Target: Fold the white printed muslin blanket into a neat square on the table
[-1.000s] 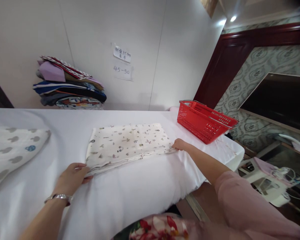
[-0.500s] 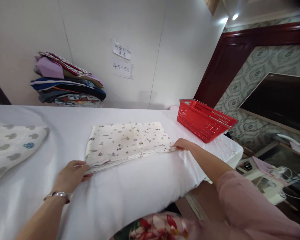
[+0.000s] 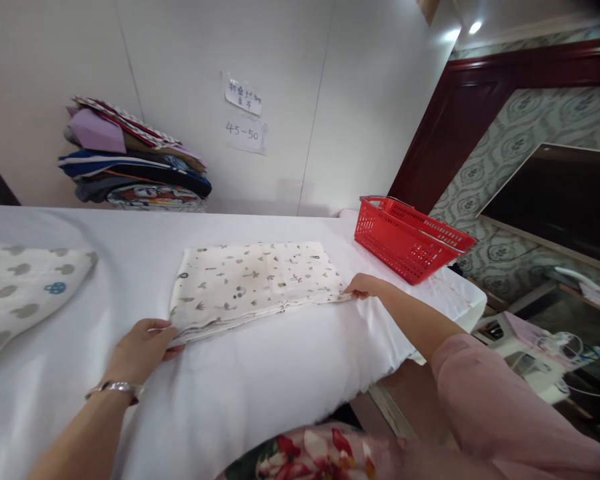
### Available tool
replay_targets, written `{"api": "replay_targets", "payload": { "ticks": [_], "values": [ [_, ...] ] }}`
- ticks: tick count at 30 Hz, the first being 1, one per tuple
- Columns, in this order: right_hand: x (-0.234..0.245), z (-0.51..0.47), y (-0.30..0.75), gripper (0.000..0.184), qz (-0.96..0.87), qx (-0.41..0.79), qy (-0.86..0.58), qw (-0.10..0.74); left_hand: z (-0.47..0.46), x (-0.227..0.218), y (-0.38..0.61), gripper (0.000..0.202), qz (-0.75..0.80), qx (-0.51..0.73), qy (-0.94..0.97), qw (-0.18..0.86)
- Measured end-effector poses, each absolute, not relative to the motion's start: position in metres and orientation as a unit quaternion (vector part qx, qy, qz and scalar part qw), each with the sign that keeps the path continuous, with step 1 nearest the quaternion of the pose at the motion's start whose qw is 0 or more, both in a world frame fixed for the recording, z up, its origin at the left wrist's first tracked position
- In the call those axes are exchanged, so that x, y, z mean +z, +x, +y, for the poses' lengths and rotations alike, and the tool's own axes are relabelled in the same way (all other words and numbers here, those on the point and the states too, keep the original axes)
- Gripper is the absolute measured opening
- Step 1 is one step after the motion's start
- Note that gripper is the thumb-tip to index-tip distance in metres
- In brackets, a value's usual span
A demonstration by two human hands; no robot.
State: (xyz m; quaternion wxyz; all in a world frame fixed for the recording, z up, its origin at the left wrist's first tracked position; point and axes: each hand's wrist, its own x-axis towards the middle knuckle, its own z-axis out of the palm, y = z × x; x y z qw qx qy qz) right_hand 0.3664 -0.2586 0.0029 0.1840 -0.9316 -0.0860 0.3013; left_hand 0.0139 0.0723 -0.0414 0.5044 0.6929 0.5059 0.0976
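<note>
A white cloth (image 3: pixel 257 277) with small grey and brown prints lies folded in several layers on the white-covered table (image 3: pixel 280 373). Its near-left corner is pinched between the thumb and fingers of my left hand (image 3: pixel 143 348), which wears a silver bracelet on the wrist. At the near-right corner, my right hand (image 3: pixel 364 285) grips the same edge with closed fingers. The layers show along the near edge, between the two hands. Another white cloth (image 3: pixel 25 290), with grey mushroom shapes and one blue print, lies at the left.
A red plastic basket (image 3: pixel 405 240) stands at the table's back right. Against the wall at the back left is a stack of folded fabrics (image 3: pixel 137 160). Paper signs (image 3: pixel 243 100) hang on the wall. A sewing machine (image 3: pixel 525 360) is beyond the table's right end.
Almost nothing differs. Both hands keep their hold on the folded cloth's near corners, and the view has shifted very slightly.
</note>
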Motion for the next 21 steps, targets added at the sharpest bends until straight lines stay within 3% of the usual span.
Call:
{"api": "replay_targets", "payload": {
  "ticks": [21],
  "values": [
    [0.003, -0.255, 0.369, 0.025, -0.049, 0.367, -0.912, 0.176, 0.073, -0.042, 0.015, 0.033, 0.509, 0.091, 0.699, 0.494]
  ]
}}
